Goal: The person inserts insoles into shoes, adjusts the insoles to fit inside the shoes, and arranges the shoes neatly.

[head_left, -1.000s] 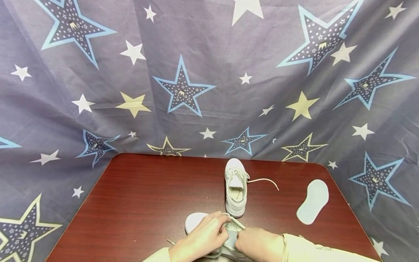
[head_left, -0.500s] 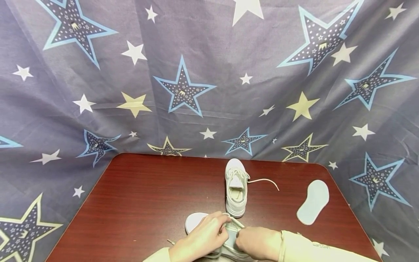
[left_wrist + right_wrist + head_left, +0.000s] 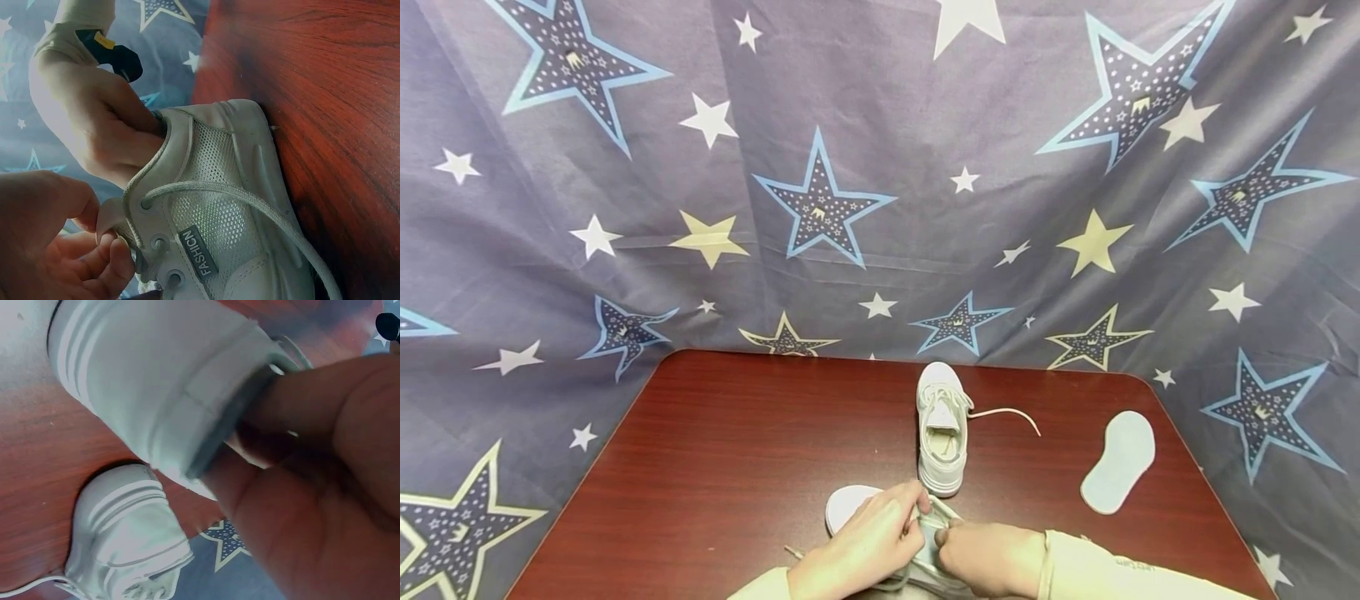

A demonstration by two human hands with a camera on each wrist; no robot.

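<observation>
White mesh shoe (image 3: 212, 164) sits at the near side of the bench (image 3: 737, 442), toe toward the left, opening turned up between two hands. Left hand (image 3: 868, 537): grip pinching the shoe's tongue (image 3: 111, 215) between thumb and fingers. Right hand (image 3: 996, 557): fingers inserted in the opening at the heel end; their tips are hidden, so whether this grip pinches anything cannot be told. Pale blue lining (image 3: 930, 546) shows inside the opening, between the hands. Lace (image 3: 187, 185) runs loose from an eyelet across the mesh side, passing above a dark badge (image 3: 198, 250) with pale lettering.

Second shoe (image 3: 940, 414) stands upright just beyond, toe pointing away, one lace end trailing right. Loose insole (image 3: 1116, 462), pale blue, lies flat near the right edge, well apart from both shoes. Star-printed cloth (image 3: 880, 108) hangs behind the bench. Both wrists wear pale sleeves (image 3: 1097, 567).
</observation>
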